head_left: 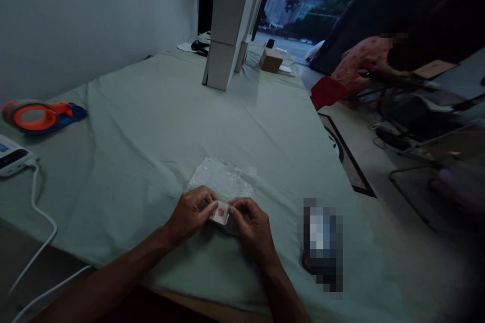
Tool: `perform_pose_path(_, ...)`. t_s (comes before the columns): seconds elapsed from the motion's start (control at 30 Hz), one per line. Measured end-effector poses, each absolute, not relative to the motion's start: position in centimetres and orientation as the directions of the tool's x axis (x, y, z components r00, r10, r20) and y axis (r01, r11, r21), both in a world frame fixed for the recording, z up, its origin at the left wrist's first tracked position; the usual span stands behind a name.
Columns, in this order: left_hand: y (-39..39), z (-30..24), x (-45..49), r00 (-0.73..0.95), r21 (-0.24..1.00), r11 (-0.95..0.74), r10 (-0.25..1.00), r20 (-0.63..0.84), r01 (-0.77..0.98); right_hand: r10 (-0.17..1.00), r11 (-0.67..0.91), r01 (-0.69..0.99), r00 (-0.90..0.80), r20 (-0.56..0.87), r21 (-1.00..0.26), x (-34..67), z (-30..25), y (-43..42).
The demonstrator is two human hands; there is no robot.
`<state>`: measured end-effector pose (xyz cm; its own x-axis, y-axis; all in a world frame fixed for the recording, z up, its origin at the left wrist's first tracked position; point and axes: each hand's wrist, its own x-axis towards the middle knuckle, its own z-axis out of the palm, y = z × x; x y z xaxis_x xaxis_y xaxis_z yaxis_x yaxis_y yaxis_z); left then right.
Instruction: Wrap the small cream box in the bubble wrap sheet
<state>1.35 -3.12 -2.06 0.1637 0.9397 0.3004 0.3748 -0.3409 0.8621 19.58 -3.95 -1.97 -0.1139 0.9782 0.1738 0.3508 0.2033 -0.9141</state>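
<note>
Between my two hands is a small, pale, flat square item with a reddish mark on its face [220, 213]; its exact kind is not clear. My left hand [194, 210] pinches its left side with thumb and fingers. On the opposite side, my right hand [253, 222] grips the right edge, the thumb near the top corner. Just beyond my fingers a crumpled sheet of clear bubble wrap [222, 177] lies on the pale green tablecloth [151, 126]. Something dark grey shows under the item, partly covered by my right hand.
An orange and blue tape dispenser [45, 116] lies at the left, above a white device [13, 156] with a white cable. A blurred-out object [322, 242] sits right. Tall white boxes [223, 60] and a brown carton [271, 60] stand farther back. Another person [364, 65] is beyond the table's right side.
</note>
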Motion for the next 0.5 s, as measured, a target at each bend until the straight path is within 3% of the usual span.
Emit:
perform_pose_path(0.17, -2.6, -1.4, 1.3, 0.185, 0.885, -0.218, 0.971, 0.153, 0.411, 0.974, 0.227, 0.512, -0.105, 0.202, -0.829, 20.0, -2.5, -3.6)
perform_pose_path(0.27, -2.1, -1.2, 1.3, 0.22, 0.886, -0.194, 0.97, 0.108, 0.422, 0.89, 0.405, 0.655, -0.122, 0.44, -0.638, 20.1, -2.1, -4.0)
perform_pose_path(0.33, -1.7, -1.3, 1.3, 0.241, 0.881, -0.211, 0.964, 0.115, 0.425, 0.798, 0.53, 0.706, -0.228, 0.559, -0.469, 19.9, -1.5, -4.5)
perform_pose_path(0.4, -1.5, -1.3, 1.5, 0.255, 0.871, -0.23, 0.959, 0.126, 0.434, 0.743, 0.619, 0.706, -0.384, 0.548, -0.345, 19.3, -0.9, -5.0)
perform_pose_path(0.5, -1.6, -1.1, 1.4, 0.253, 0.86, -0.226, 0.96, 0.117, 0.457, 0.719, 0.668, 0.698, -0.518, 0.463, -0.257, 18.6, -0.5, -5.4)
